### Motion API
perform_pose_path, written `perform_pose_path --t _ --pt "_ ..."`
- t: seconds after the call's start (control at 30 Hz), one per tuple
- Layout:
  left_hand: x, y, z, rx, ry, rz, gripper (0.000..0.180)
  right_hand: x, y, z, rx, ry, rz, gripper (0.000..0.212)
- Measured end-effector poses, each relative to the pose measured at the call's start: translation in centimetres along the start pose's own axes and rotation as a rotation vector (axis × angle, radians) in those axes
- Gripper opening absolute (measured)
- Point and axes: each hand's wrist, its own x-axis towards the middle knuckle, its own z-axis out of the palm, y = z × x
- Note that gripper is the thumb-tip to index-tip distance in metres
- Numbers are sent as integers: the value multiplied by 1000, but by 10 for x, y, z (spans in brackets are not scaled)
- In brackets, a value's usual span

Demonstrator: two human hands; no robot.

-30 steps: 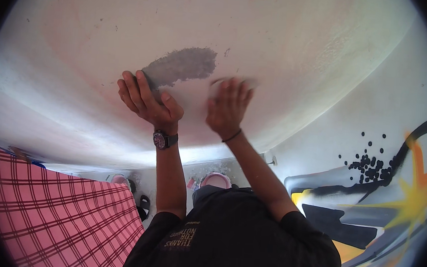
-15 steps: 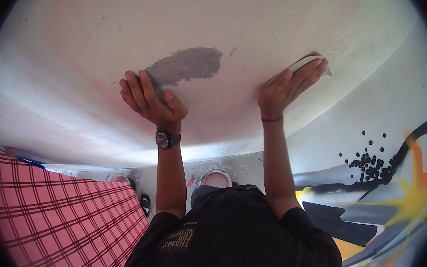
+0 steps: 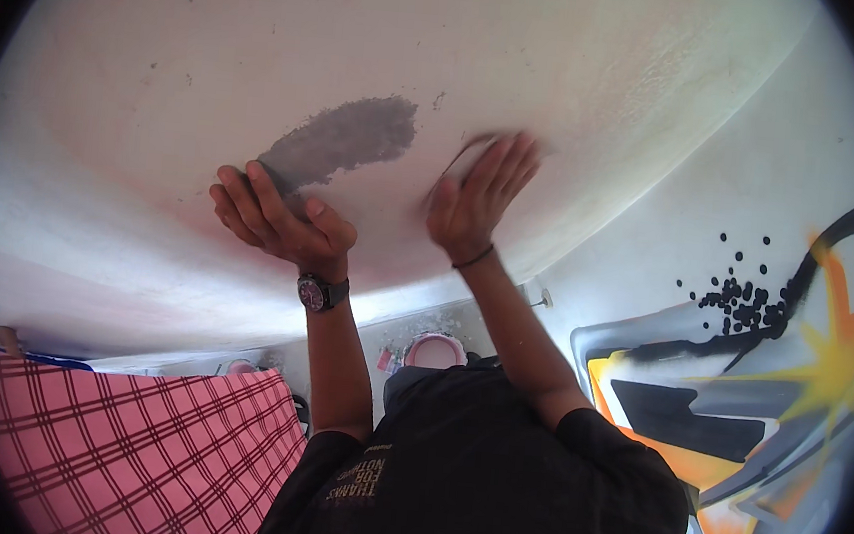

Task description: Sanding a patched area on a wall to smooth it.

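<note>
A pale, worn wall (image 3: pixel 295 26) with a rough dark-grey bare patch (image 3: pixel 352 141) stretches in front of me. My left hand (image 3: pixel 285 221) rests on it at the patch's lower left end, fingers extended, thumb apart, holding nothing. A watch (image 3: pixel 320 294) sits on that wrist. To the right of the patch, my right hand (image 3: pixel 483 196) holds a thin, bent sheet that looks like sandpaper (image 3: pixel 469 155) against the wall. Its fingers lie stretched along the sheet and cover most of it; the outline is slightly blurred. The sheet's working face is hidden.
A pink plaid cloth (image 3: pixel 133 435) spreads at the lower left. On the floor below me stands a round pink tub (image 3: pixel 435 350). An adjoining wall on the right carries a painted mural (image 3: pixel 696 424) in black, orange and yellow.
My right hand has moved left with the sheet, closer to the grey patch. My left hand stays at the patch's lower end, while the whole view has shifted slightly.
</note>
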Motion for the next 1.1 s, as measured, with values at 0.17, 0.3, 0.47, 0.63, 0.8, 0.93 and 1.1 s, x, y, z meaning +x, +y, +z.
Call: perform_pose_path --t 0.17,0.3,0.47,0.63,0.8,0.93,1.1 --pt "3 -2 2 16 15 -1 58 129 22 -41 -1 152 8 70" --pt "2 -1 4 19 33 4 57 102 28 -31 1 164 -21 69" --pt "5 6 4 10 39 3 57 -61 43 7 -92 -30 -155 69" --pt "4 3 0 32 21 5 56 -42 39 3 -93 -20 -188 68" --pt "8 2 -1 35 19 -2 56 92 18 -25 -54 91 -186 66" --pt "10 4 -1 42 1 -15 56 225 -7 -61 -21 206 -227 62" --pt "9 1 1 40 9 -5 56 266 -31 -77 93 241 -282 60"
